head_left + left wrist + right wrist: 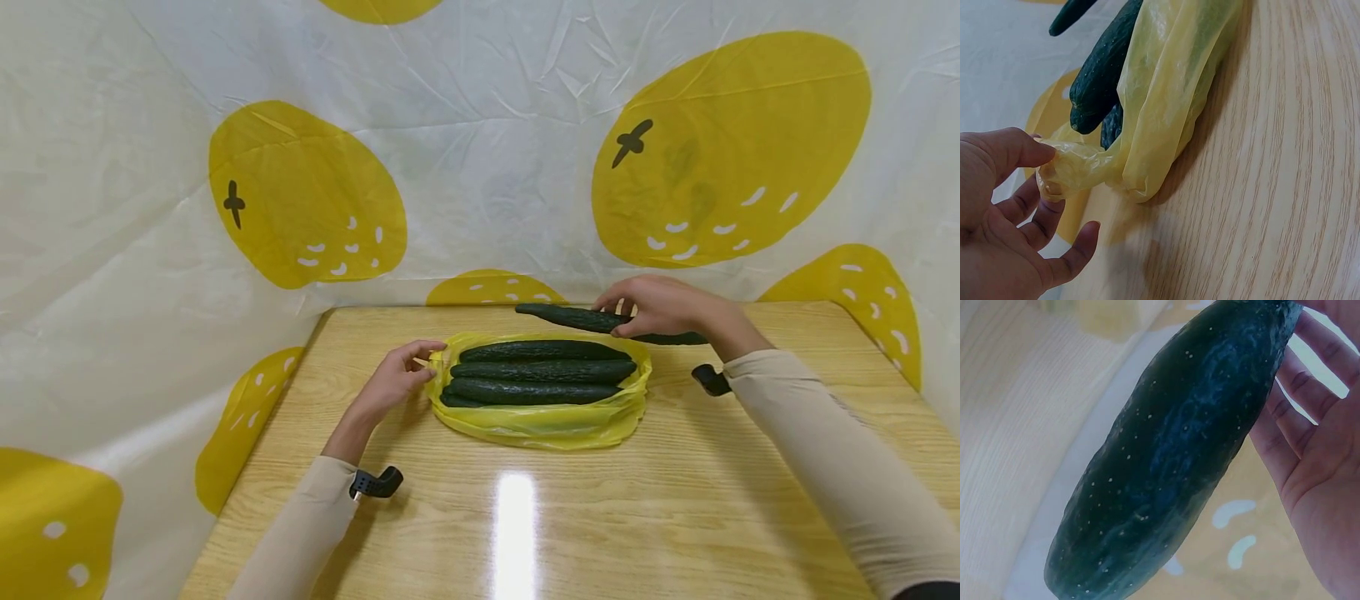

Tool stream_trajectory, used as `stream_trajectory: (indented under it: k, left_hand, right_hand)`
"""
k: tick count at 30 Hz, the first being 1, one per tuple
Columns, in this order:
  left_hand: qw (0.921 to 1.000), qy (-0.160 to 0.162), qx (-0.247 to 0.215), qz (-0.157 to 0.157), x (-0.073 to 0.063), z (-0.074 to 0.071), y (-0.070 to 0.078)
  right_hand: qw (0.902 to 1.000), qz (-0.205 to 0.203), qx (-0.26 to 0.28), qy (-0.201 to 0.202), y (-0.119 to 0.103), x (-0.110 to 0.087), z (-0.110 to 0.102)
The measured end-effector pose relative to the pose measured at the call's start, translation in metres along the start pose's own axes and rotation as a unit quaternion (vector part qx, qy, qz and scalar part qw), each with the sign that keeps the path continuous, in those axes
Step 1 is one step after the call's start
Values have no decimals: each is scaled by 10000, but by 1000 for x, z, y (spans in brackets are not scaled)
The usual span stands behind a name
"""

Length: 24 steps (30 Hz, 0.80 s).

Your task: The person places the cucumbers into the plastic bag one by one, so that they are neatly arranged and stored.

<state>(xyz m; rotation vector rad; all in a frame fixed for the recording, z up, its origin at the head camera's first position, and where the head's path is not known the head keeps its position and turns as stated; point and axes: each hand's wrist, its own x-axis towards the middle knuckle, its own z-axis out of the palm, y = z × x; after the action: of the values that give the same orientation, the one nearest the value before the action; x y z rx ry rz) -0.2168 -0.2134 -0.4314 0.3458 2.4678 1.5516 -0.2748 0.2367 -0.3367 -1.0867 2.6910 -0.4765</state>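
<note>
Several dark green cucumbers lie side by side in an open yellow plastic bag on the table. My left hand pinches the bag's left edge between thumb and fingers; the left wrist view shows the gathered plastic in that grip. Above the bag's far right side, my right hand holds one cucumber roughly level, apart from the others. Close up in the right wrist view, this cucumber has a bumpy skin with pale specks, and the fingers lie along its far side.
The wooden table has a bright light reflection near its front. A pale sheet printed with large yellow fruit hangs behind and beside the table. Each wrist carries a black strap-on device.
</note>
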Motion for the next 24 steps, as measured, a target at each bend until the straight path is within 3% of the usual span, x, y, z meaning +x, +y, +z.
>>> stream_trajectory:
  k: [24]
  left_hand:
    - [10000, 6, 8, 38, -1, 1, 1]
  right_hand:
    - [9988, -431, -82, -235, -24, 40, 17]
